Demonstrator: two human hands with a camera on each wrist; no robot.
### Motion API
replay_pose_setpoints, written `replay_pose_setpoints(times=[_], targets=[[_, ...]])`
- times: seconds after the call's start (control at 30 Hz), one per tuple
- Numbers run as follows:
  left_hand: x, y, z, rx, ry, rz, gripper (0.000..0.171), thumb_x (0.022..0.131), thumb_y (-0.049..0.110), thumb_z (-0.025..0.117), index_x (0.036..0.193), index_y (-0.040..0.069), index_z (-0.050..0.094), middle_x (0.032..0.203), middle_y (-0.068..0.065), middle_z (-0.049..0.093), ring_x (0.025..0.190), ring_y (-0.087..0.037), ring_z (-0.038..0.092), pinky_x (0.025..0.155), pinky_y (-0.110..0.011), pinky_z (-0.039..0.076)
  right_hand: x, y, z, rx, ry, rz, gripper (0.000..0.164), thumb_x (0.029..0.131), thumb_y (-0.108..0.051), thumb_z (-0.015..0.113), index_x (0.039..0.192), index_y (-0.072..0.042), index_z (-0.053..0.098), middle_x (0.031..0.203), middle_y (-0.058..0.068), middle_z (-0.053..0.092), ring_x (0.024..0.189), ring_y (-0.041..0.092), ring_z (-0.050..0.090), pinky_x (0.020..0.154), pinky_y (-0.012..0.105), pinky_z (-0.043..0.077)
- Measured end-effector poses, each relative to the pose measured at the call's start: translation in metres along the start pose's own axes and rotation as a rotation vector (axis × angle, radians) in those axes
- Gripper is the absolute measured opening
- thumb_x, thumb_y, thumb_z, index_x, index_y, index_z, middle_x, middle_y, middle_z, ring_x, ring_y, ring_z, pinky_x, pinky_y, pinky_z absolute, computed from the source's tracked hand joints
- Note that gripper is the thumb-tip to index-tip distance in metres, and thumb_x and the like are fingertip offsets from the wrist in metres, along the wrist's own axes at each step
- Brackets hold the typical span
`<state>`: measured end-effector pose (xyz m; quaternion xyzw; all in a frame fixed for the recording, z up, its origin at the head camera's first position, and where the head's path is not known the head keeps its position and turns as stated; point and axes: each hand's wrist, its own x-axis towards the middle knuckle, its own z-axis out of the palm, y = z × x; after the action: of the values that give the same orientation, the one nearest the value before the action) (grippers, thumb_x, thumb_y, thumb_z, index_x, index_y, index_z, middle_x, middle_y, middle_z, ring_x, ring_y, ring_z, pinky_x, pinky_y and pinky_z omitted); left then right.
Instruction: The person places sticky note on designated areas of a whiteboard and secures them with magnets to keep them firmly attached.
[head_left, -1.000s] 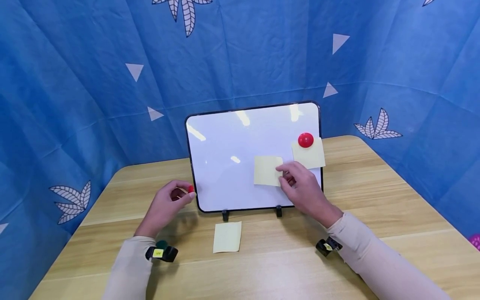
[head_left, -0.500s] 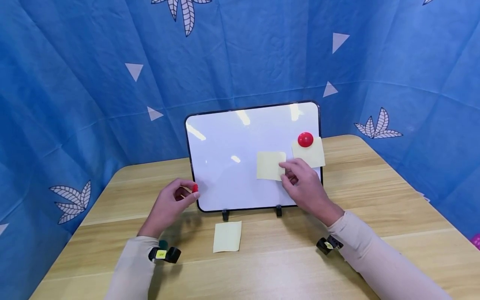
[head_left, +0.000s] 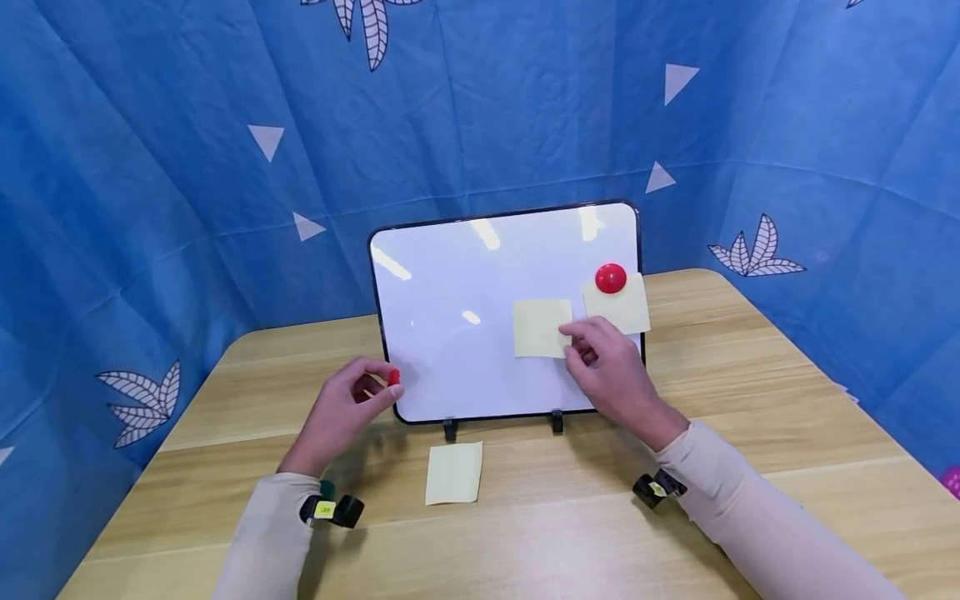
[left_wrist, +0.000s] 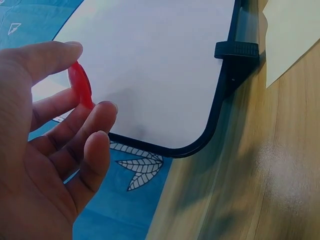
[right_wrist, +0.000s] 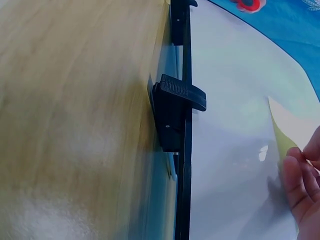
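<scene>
My left hand (head_left: 345,408) pinches a round red magnet (left_wrist: 81,86) between thumb and fingertips, close to the lower left edge of the whiteboard (head_left: 457,275). On the right, my right hand (head_left: 615,367) pinches the right edge of a pale yellow sticky note (head_left: 540,328), which lies over the board's right-middle part. In the right wrist view, that note (right_wrist: 284,131) curves away from the board's surface near the fingertips. A second note (head_left: 626,310) hangs at the board's right edge under another red magnet (head_left: 611,278).
A third yellow note (head_left: 454,473) lies on the wooden table (head_left: 540,533) in front of the board. Two black feet, one of them the left foot (head_left: 450,431), support the board. Beside the left wrist sits a green round piece (head_left: 327,489). Blue curtain (head_left: 480,108) surrounds the table.
My right hand has moved the note slightly up and right across the board. The left hand, with the red magnet, has shifted a little right to the board's edge.
</scene>
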<state>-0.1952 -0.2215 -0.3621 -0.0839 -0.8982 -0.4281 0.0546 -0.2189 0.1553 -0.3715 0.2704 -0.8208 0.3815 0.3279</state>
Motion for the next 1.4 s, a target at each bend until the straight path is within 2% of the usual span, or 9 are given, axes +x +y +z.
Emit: replay_pose_setpoints(times=[0.33,0.63,0.93,1.23,1.4], targets=[[0.0,0.008,0.002,-0.004,-0.002,0.04,0.035,0.09,0.043,0.075,0.116,0.023,0.065,0.105,-0.003,0.06,0.089,-0.025,0.058,0.072,-0.034,0.054,0.004,0.001,-0.005,-0.015,0.007,0.004,0.026,0.087,0.006,0.068,0.112,0.003,0.072,0.102,0.011,0.064,0.076,0.012,0.057,0.064,0.026,0.052],[0.003,0.025,0.007,0.022,0.005,0.115,0.035,0.088,0.042,0.077,0.115,0.023,0.066,0.105,0.0,0.06,0.086,-0.023,0.06,0.07,-0.033,0.056,0.007,-0.002,-0.005,-0.012,-0.014,0.036,0.028,0.089,0.004,0.067,0.116,0.004,0.072,0.103,0.011,0.062,0.076,0.014,0.056,0.064,0.024,0.05],[0.012,0.045,0.017,0.062,0.024,0.223,0.032,0.087,0.038,0.079,0.114,0.025,0.067,0.105,0.007,0.06,0.086,-0.017,0.061,0.069,-0.033,0.056,0.01,-0.003,-0.005,-0.024,-0.03,0.059,0.03,0.09,0.003,0.067,0.119,0.003,0.071,0.106,0.009,0.061,0.078,0.014,0.054,0.063,0.025,0.05],[0.027,0.07,0.033,0.089,0.044,0.326,0.035,0.088,0.039,0.078,0.116,0.021,0.068,0.105,0.007,0.06,0.084,-0.014,0.06,0.069,-0.034,0.056,0.012,-0.004,-0.006,-0.028,-0.036,0.075,0.03,0.09,0.004,0.067,0.119,0.004,0.07,0.103,0.009,0.059,0.077,0.015,0.054,0.064,0.027,0.05],[0.037,0.088,0.042,0.129,0.071,0.396,0.034,0.087,0.03,0.08,0.116,0.018,0.068,0.107,0.005,0.06,0.082,-0.012,0.06,0.066,-0.031,0.055,0.013,-0.003,-0.004,-0.031,-0.052,0.07,0.031,0.09,0.003,0.067,0.121,0.004,0.07,0.101,0.009,0.059,0.077,0.015,0.053,0.064,0.027,0.05]])
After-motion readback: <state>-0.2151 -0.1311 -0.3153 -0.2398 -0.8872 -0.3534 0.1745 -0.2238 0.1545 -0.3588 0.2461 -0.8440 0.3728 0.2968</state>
